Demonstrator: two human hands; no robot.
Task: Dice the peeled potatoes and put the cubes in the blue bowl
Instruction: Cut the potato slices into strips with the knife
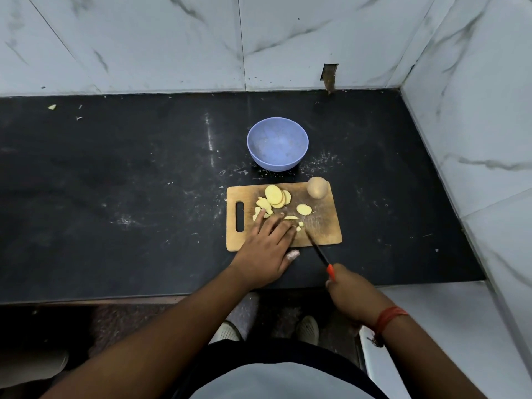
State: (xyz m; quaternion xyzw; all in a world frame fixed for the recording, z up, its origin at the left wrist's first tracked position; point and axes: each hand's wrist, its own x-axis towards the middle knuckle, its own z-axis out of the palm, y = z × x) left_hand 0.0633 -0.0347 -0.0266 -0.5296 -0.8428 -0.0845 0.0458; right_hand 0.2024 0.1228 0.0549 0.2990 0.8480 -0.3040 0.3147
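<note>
Head view shows the right hand gripping the knife while the left hand presses flat-fingered on potato strips on the cutting board; keep fingertips clear, cut evenly, blue bowl beyond.

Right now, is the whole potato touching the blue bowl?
Apart. The head view shows the whole potato standing on the far right corner of the cutting board, with a strip of black counter between it and the blue bowl.

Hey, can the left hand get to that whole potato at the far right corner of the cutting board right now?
Probably yes. The left hand lies flat on potato pieces near the board's front; the whole potato sits uncovered at the far right corner, with only loose slices between. The knife stays to its right.
</note>
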